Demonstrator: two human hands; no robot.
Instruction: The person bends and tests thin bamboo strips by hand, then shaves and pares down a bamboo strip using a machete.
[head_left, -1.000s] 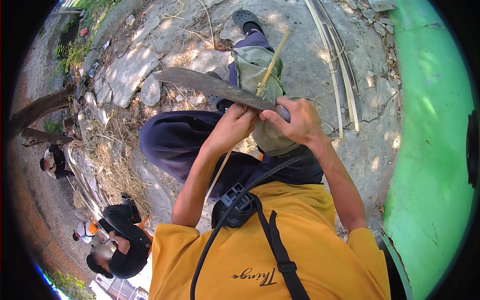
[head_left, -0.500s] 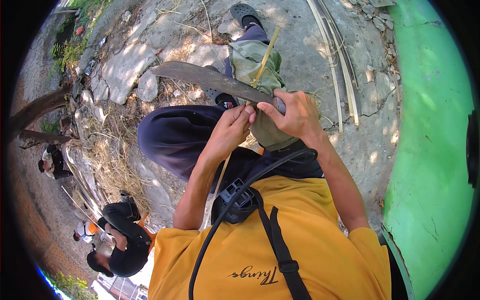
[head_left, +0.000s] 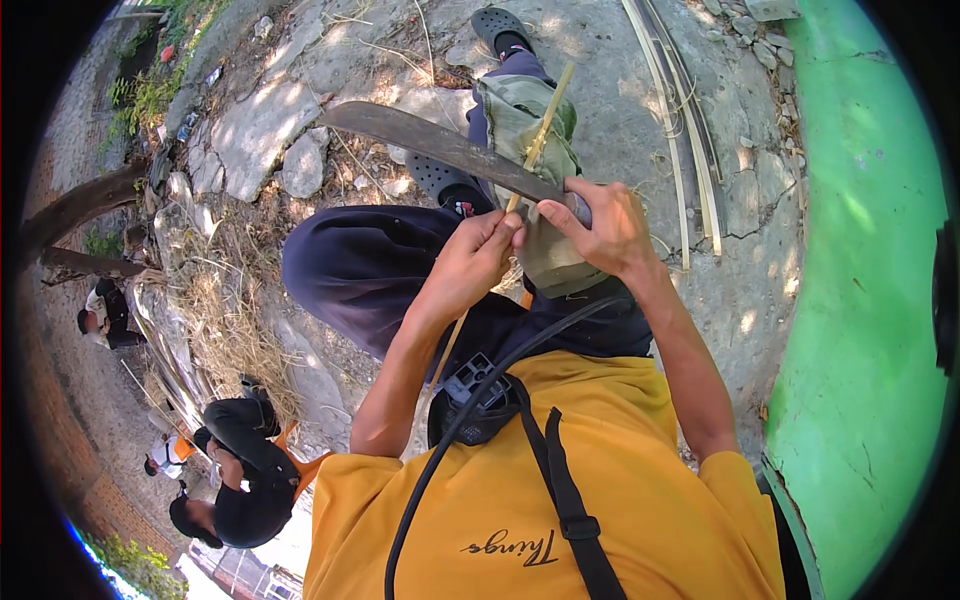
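My right hand [head_left: 612,232] is closed round the near end of a machete [head_left: 440,142], its handle mostly hidden by the fingers. The long dark blade points to the far left and lies across a thin, pale bamboo strip [head_left: 551,113]. My left hand [head_left: 472,265] pinches this strip just below the blade, close beside my right hand. The strip runs back beneath my left forearm toward my waist. On the far side of the blade, small curled shavings cling to it. Under the work, a grey-green cloth [head_left: 552,256] covers my right leg.
Long split strips [head_left: 690,140] lie on cracked concrete at the far right. A green wall [head_left: 860,300] borders the right side. To the left are dry straw [head_left: 230,330], a leaning trunk [head_left: 80,210] and several seated people, one in black [head_left: 250,490]. A black cable [head_left: 430,465] crosses my front.
The whole view has shifted slightly. The machete's tip sits a little farther away, so the blade slants more across the strip. Both hands keep their hold.
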